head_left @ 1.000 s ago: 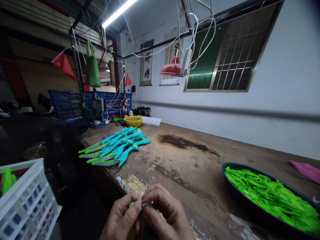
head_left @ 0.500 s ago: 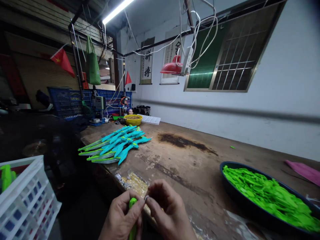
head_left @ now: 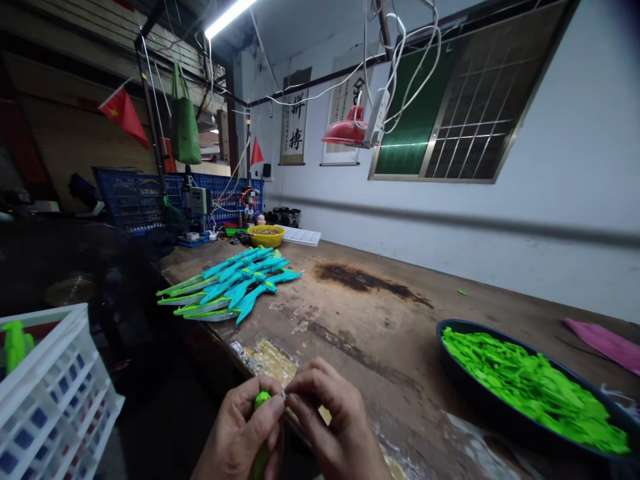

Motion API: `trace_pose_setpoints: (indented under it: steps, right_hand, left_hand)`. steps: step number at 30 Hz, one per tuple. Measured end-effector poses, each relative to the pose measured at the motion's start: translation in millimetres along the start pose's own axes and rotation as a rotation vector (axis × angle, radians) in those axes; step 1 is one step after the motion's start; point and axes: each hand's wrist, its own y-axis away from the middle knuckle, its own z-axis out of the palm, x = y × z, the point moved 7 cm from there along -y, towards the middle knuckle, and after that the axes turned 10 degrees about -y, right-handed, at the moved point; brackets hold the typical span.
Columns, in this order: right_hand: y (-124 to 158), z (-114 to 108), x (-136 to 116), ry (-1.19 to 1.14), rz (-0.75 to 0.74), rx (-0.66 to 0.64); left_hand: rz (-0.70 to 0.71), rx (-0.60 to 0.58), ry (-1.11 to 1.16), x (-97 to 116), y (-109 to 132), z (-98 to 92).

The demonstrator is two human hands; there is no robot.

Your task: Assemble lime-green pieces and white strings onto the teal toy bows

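At the bottom of the head view my left hand (head_left: 240, 437) is closed around a bright green plastic part (head_left: 261, 401), whose tip shows above my thumb. My right hand (head_left: 334, 427) pinches a tiny silvery piece (head_left: 285, 396) against the top of that green part. Both hands hover over the near edge of the worn wooden workbench (head_left: 380, 320). Just beyond my fingers lies a clear plastic bag of small metal pieces (head_left: 265, 357).
A dark oval tray (head_left: 453, 370) heaped with green plastic parts sits at the right. Several teal-and-green toy knives (head_left: 230, 283) lie fanned out at the left of the bench. A white plastic crate (head_left: 50, 393) stands at the lower left. A yellow bowl (head_left: 266, 235) and blue crates (head_left: 140, 200) are at the far end.
My right fingers drew slightly away from the green part, then closed in on its tip again. The view shifted a little; the bench items stayed put.
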Motion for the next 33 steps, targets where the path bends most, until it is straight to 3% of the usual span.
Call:
trace_pose_setpoints:
  steps: [10,15,21,25,30,33]
  right_hand:
    - [7,7,12,0.047,0.046,0.062]
    - [11,0,12,0.050,0.074,0.151]
    - [8,1,-3,0.053,-0.117,0.015]
    - [3,0,-5,0.071,-0.117,0.001]
    - [2,-12,-13,0.289,-0.124,-0.064]
    - [4,-16,-13,0.470,-0.136,-0.223]
  left_hand:
    - [-0.032,-0.016,0.075,-15,-8,-6.8]
    - [-0.001,-0.051,0.053,-16,-9,-9.0]
    - [0.004,-0.067,-0.016,-11,-7,-6.9]
    - [0.033,-0.069,-0.060,-6,-7,-5.2]
    - [0.068,-0.071,-0.109,-2,-7,-5.5]
    - [0.061,-0.087,-0.064,-5,-9,-8.5]
